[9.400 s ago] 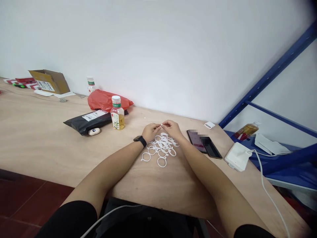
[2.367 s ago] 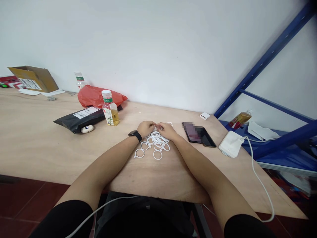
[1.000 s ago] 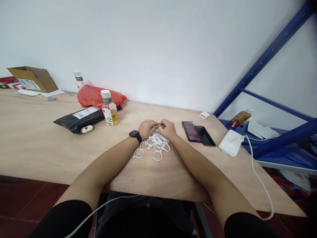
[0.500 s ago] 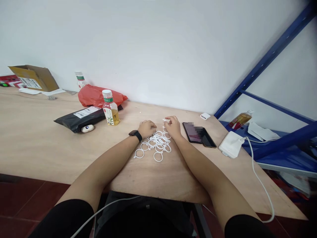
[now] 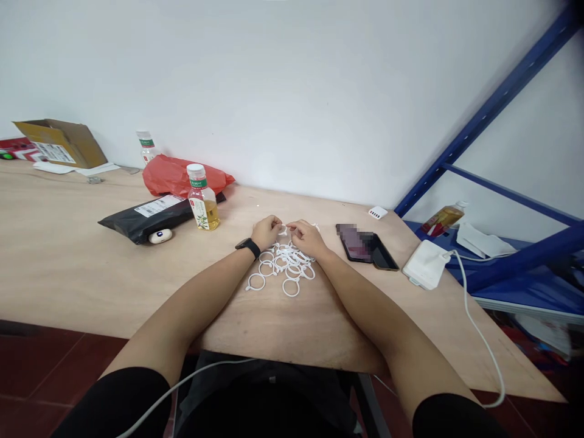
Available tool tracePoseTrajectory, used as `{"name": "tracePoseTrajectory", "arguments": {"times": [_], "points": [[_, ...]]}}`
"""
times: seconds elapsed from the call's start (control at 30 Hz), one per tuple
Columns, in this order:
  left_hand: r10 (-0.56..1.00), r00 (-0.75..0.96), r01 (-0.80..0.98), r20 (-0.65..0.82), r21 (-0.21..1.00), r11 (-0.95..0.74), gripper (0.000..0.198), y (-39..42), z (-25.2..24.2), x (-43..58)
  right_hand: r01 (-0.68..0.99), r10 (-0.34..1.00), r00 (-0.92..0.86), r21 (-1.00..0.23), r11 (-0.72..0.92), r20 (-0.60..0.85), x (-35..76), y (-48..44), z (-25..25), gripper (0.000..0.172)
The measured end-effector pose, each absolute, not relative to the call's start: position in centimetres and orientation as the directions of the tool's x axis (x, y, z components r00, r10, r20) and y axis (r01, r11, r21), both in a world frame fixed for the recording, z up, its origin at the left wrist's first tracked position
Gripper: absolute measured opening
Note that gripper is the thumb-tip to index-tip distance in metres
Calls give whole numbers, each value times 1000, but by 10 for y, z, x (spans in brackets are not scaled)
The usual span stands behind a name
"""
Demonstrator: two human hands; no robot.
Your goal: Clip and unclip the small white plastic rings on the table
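Observation:
A loose heap of white plastic rings [image 5: 292, 286], each with a small tab, lies on the wooden table [image 5: 292, 331] in front of me. My left hand [image 5: 267, 232], a dark watch [image 5: 247, 245] on its wrist, is closed at the far side of the heap. Facing it closely, my right hand [image 5: 308, 238] is also closed, its fingers bent in a pinch. A white ring [image 5: 283, 230] shows between the two sets of fingertips, partly hidden by them. Another bit of white sticks out behind the right hand.
Right of the hands lie two phones [image 5: 385, 251], a white charger [image 5: 427, 265] with a cable, and a small white block [image 5: 378, 212]. On the left are a tea bottle [image 5: 204, 201], black parcel [image 5: 137, 222], white case [image 5: 160, 236], red bag [image 5: 168, 176] and cardboard box [image 5: 79, 143]. Blue shelving [image 5: 511, 194] borders the right.
My right hand has come left and slightly down with a white ring, and my left hand has lifted a little away from the heap. Their fingertips are now close together.

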State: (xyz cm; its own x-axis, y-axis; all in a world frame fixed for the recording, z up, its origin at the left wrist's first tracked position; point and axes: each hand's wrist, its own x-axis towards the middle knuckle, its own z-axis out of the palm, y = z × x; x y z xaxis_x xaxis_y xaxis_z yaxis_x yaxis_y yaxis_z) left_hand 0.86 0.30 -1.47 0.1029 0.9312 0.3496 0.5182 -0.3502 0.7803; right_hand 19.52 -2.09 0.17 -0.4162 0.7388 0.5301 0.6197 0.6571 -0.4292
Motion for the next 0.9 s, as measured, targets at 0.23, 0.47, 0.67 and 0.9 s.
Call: {"name": "tracePoseTrajectory", "arguments": {"times": [0.23,0.47,0.67,0.9], "points": [[932,158,348,327,864,-363,16,9,-18,7,605,700,-478,-379,700,531,192,-26,7,25],[896,214,324,390,837,-442,31,-4,-8,11,681,773,-315,-436,588,551,191,-25,4,11],[760,382,466,527,600,-650,26,-10,-2,15,616,822,-271,-566,548,501,195,-22,1,12],[712,419,546,564,470,-693,23,-11,0,14,565,821,-275,-606,559,501,196,-22,0,12]]}}
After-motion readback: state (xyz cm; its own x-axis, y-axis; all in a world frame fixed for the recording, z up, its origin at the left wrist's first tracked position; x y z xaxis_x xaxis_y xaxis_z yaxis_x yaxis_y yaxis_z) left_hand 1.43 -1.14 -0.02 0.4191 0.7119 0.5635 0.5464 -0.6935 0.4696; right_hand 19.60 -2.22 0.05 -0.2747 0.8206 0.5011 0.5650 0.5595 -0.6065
